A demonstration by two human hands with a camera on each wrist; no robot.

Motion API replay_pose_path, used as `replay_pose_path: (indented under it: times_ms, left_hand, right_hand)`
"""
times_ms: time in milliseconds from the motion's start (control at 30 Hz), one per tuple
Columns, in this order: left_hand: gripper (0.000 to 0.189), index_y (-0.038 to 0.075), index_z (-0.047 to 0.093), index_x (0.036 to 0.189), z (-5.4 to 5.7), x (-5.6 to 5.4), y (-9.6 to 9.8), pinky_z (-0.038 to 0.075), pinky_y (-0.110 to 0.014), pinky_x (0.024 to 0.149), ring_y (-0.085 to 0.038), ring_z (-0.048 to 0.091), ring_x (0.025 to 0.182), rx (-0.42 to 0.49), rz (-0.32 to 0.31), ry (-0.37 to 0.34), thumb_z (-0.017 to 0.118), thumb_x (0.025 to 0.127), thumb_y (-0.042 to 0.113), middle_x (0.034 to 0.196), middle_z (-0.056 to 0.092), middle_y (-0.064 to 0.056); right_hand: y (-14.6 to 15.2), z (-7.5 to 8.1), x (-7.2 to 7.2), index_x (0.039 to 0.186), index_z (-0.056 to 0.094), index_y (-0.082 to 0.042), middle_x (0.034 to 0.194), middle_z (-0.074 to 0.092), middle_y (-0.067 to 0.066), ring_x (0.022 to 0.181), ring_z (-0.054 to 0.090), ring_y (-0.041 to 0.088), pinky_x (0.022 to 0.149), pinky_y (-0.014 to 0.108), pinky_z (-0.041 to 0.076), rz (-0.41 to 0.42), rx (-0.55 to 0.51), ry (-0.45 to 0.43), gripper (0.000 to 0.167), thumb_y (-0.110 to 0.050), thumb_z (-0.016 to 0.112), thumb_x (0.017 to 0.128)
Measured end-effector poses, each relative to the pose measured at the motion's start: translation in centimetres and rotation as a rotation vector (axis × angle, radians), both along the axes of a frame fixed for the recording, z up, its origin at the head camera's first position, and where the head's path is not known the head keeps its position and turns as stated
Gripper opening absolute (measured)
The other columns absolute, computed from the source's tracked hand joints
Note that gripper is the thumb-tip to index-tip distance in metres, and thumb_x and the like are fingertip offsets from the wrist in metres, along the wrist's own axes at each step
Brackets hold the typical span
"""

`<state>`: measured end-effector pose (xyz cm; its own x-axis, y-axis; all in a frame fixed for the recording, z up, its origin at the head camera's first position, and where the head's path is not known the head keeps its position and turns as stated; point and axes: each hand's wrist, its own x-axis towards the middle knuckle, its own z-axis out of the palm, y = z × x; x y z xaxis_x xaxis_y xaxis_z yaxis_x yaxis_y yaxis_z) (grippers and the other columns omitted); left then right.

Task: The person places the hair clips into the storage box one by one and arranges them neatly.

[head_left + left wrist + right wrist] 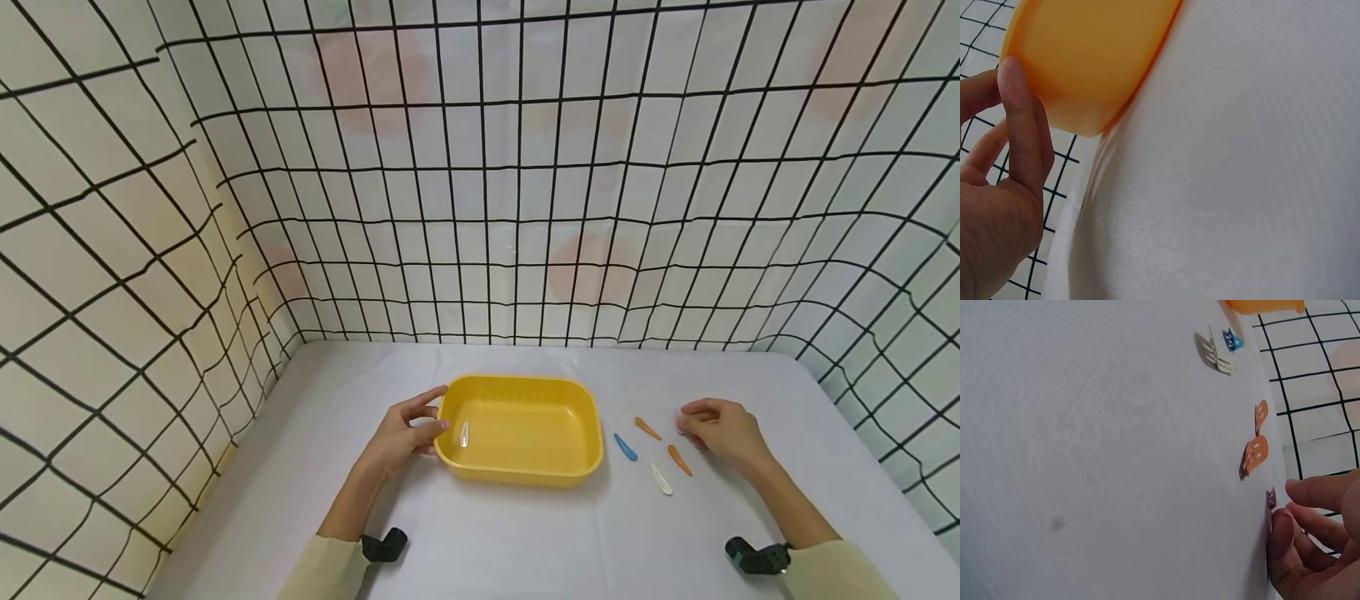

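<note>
With the thumb over its rim and fingers outside, my left hand (pixel 403 433) grips the left end of a yellow plastic tray (pixel 517 477). The left wrist view shows that hand (pixel 1007 187) on the tray's edge (pixel 1079 115). A pale snap hair clip (pixel 465 434) lies inside. At the right, my right hand (pixel 723 432) is lowered to the cloth, fingertips beside a small purple hair clip (pixel 1272 497). Thumb and index finger look apart there. Left of this hand lie two orange hair clips (pixel 648 428), (pixel 679 460), a blue hair clip (pixel 626 447) and a whitish hair clip (pixel 662 479).
A white cloth (pixel 525 542) covers the table. Black wire grid panels (pixel 517 221) stand along the back and both sides, with pale sheeting behind them. Each wrist wears a small black camera (pixel 384 545).
</note>
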<state>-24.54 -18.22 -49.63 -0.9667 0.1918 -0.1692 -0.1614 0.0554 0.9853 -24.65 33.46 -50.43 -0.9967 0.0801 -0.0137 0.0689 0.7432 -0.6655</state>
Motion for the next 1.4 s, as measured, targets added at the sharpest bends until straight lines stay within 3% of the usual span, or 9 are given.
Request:
replay_pose_path:
  times_ms: [233, 433, 600, 1133, 1400]
  left_hand:
    - [0.066, 0.025, 0.058, 0.148, 0.1, 0.0, 0.1, 0.061, -0.025, 0.059, -0.015, 0.06, 0.061, 0.001, 0.007, -0.01, 0.079, 0.088, 0.006, 0.117, 0.058, -0.013]
    - [0.066, 0.023, 0.058, 0.148, 0.1, 0.1, 0.1, 0.061, -0.025, 0.057, -0.014, 0.06, 0.06, 0.011, 0.005, -0.003, 0.078, 0.088, 0.004, 0.113, 0.058, -0.011]
    - [0.066, 0.024, 0.058, 0.148, 0.0, 0.1, 0.2, 0.061, -0.024, 0.057, -0.014, 0.061, 0.061, 0.008, 0.004, -0.006, 0.079, 0.088, 0.005, 0.114, 0.058, -0.011]
    - [0.065, 0.025, 0.057, 0.148, 0.0, 0.1, 0.3, 0.061, -0.024, 0.058, -0.015, 0.06, 0.061, -0.003, -0.004, -0.014, 0.078, 0.089, 0.006, 0.114, 0.058, -0.011]
    - [0.065, 0.026, 0.058, 0.147, 0.1, 0.1, 0.1, 0.061, -0.023, 0.059, -0.015, 0.062, 0.061, -0.011, 0.014, -0.02, 0.078, 0.089, 0.006, 0.116, 0.058, -0.013]
  right_hand:
    - [-0.3, -0.5, -0.2, 0.111, 0.074, 0.002, 0.098, 0.075, 0.015, 0.087, 0.067, 0.025, 0.068, 0.029, 0.05, 0.028, 0.09, 0.063, 0.036, -0.029, 0.076, 0.094]
    - [-0.4, -0.6, -0.1, 0.108, 0.073, 0.004, 0.089, 0.076, 0.009, 0.08, 0.066, 0.019, 0.067, 0.029, 0.049, 0.025, 0.103, 0.078, 0.04, -0.03, 0.081, 0.09]
    - [-0.6, -0.3, 0.0, 0.106, 0.073, 0.005, 0.086, 0.075, 0.009, 0.078, 0.065, 0.019, 0.065, 0.029, 0.049, 0.021, 0.119, 0.089, 0.032, -0.022, 0.079, 0.09]
    - [-0.4, 0.2, 0.2, 0.108, 0.071, 0.01, 0.072, 0.07, 0.003, 0.064, 0.06, 0.015, 0.06, 0.028, 0.046, -0.008, 0.109, 0.036, 0.026, -0.013, 0.067, 0.096]
    - [-1.0, 0.6, 0.2, 0.119, 0.068, 0.011, 0.086, 0.074, 0.012, 0.071, 0.065, 0.017, 0.057, 0.024, 0.052, -0.022, 0.02, -0.025, 0.034, -0.015, 0.066, 0.098]
